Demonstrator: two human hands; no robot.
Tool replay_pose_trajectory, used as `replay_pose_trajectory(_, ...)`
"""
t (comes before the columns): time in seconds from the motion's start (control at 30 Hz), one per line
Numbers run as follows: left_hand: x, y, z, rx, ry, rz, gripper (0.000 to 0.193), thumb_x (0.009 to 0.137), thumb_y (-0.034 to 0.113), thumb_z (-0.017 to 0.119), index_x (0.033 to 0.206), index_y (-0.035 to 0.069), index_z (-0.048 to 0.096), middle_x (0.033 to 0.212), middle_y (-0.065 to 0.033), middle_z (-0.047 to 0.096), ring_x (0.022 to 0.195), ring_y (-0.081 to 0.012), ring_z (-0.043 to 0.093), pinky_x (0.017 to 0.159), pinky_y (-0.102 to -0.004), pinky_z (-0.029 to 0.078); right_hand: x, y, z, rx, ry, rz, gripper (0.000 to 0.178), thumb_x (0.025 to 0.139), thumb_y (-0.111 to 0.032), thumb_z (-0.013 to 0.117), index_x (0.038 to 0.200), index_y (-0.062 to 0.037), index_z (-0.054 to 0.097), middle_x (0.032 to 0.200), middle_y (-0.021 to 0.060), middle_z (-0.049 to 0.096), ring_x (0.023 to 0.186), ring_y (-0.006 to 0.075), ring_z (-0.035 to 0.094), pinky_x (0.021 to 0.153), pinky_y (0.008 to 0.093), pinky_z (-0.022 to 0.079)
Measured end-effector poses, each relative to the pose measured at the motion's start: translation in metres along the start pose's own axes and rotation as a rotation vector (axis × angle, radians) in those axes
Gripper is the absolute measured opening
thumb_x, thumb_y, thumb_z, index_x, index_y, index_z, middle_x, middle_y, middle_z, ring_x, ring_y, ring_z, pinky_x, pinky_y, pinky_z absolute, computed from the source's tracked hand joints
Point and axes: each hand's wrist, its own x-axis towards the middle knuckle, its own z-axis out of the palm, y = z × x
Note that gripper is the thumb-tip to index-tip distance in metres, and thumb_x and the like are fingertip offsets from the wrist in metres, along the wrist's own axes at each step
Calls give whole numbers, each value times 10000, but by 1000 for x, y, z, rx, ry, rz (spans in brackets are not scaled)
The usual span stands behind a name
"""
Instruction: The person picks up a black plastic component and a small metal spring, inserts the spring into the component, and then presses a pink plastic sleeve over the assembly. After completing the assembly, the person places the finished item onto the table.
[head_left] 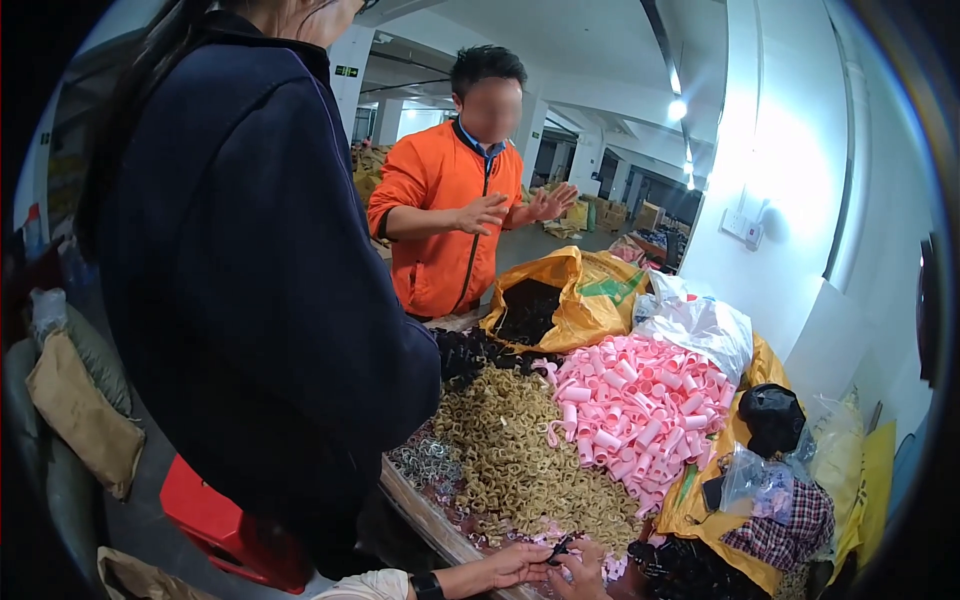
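Just nearside of the tan pile, left hand pinches a small black piece, right hand against it, grip unclear; brace left, work gently right.

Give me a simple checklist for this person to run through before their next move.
1. Small black piece in hand: ok, between the fingers of the left hand and right hand.
2. Its exact shape: cannot tell, too small.
3. Heaps apart: not ok, the pink tubular pieces meet the tan ring-like pieces.
4. Orange-jacketed person keeping hands off the heaps: ok, raised.
5. Dark-jacketed person likewise: cannot tell, hands hidden.
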Motion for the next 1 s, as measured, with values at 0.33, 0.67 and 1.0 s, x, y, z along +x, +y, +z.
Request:
replay_pose_trajectory(0.33, 5, -22, -21, -38, -43, 1, 242, 865, 164, 454, 1045, 6, 493, 1004, -100, 563, 902, -210, 570, 752, -299, 489, -14, -6, 6, -195, -79, -25, 404, 754, -270, 584, 1041, -19, 451, 1180, 203, 376, 1030, 387, 394, 878, 463, 301)
replay_pose_trajectory(0.67, -29, 21, 45, -78, -17, 101, 273, 837, 166, 503, 1049, -6, 492, 987, -119, 569, 881, -249, 583, 759, -377, 494, 10, 7, 3, 38, 68, -25, 412, 609, -237, 683, 946, -53, 533, 1093, 173, 441, 990, 325, 433, 826, 420, 332)
replay_pose_trajectory(1.0, -39, 46, 62, 27, 76, 120, 307, 835, 128, 500, 1094, -29, 451, 1031, -142, 548, 941, -244, 560, 837, -340, 464, 22, 20, -19, 381, 27, 124, 394, 589, -122, 657, 953, -29, 540, 1069, 179, 421, 1010, 328, 401, 868, 399, 305)
